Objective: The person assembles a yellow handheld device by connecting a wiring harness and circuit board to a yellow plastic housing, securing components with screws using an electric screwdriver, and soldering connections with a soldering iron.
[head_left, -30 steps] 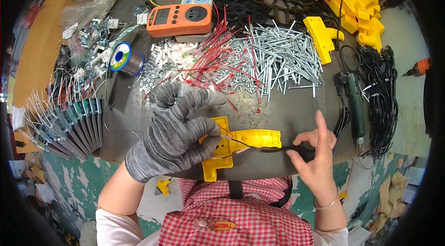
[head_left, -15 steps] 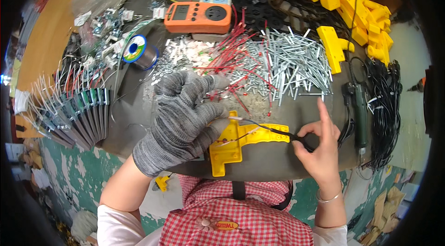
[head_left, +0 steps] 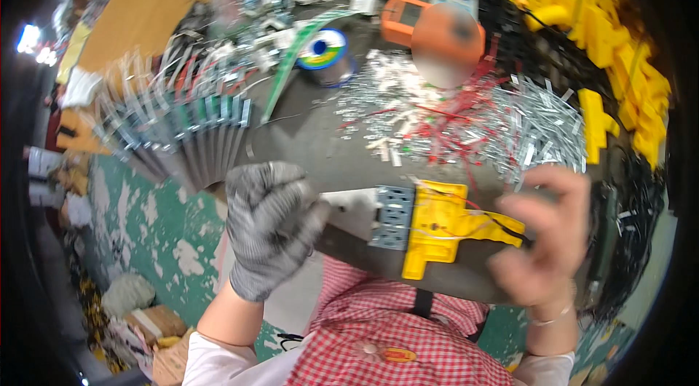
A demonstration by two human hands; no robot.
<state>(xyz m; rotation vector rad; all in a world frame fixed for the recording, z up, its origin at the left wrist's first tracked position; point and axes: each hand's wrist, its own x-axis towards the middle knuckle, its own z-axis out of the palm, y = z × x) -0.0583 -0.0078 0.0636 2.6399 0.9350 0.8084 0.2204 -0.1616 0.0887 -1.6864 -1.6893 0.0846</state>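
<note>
My left hand (head_left: 271,229), in a grey striped knit glove, is raised at the table's front edge with its fingers curled in. Whether anything is inside them is hidden. To its right lie a pale flat plate (head_left: 351,211) and a blue-grey metal plate with holes (head_left: 393,217). Against the holed plate rests a yellow plastic housing half (head_left: 437,229), hollow side up, with thin wires and a black cord (head_left: 507,227) along its narrow arm. My bare right hand (head_left: 542,237) is at the cord end, bent and smeared by motion, so its grip cannot be made out.
Behind lie white parts (head_left: 393,77), red-wired pieces (head_left: 451,124) and metal pins (head_left: 542,124). A solder spool (head_left: 324,55) and an orange meter (head_left: 444,33) stand farther back. Fanned grey strips with wires (head_left: 196,131) are left; yellow housings (head_left: 597,22) and black cords (head_left: 641,240) right.
The view has swung left, shifting the table's contents rightward. My left hand has moved away from the wires and housing, uncovering the plates. My right hand's extended fingers have bent in.
</note>
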